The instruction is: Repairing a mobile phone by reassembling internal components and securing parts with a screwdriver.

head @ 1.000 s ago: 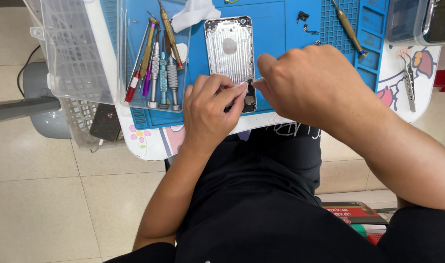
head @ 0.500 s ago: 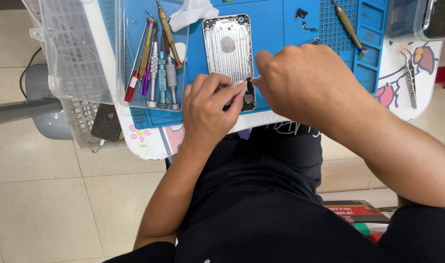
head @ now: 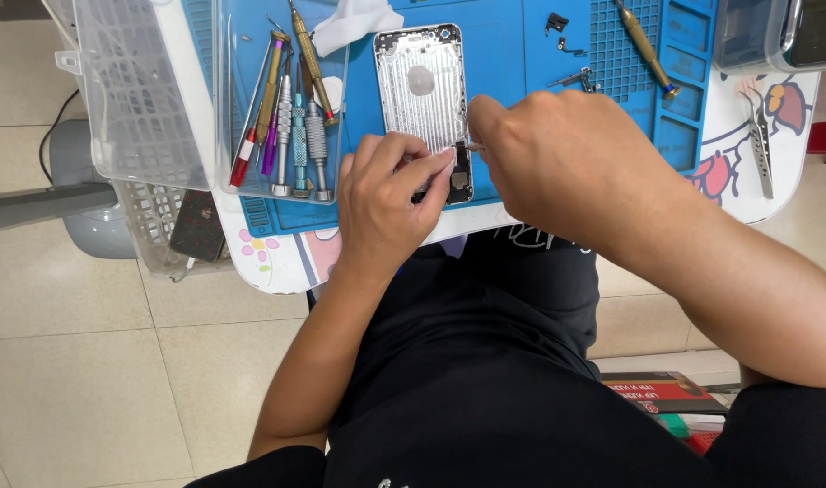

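Silver phone housing (head: 424,95) lying face-down in the middle of the blue repair mat (head: 512,54), left hand (head: 386,203) pressing fingertips on its lower end, right hand (head: 557,154) closed around a thin tool just beside that end, screwdrivers (head: 295,117) in a clear tray left of the housing, tweezers (head: 760,145) well right.

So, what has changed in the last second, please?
Very little. The right hand shifted slightly left along the phone housing, keeping its thin tool tip at the lower edge. The left hand still presses the housing's bottom end. Screwdrivers and blue mat stayed put.
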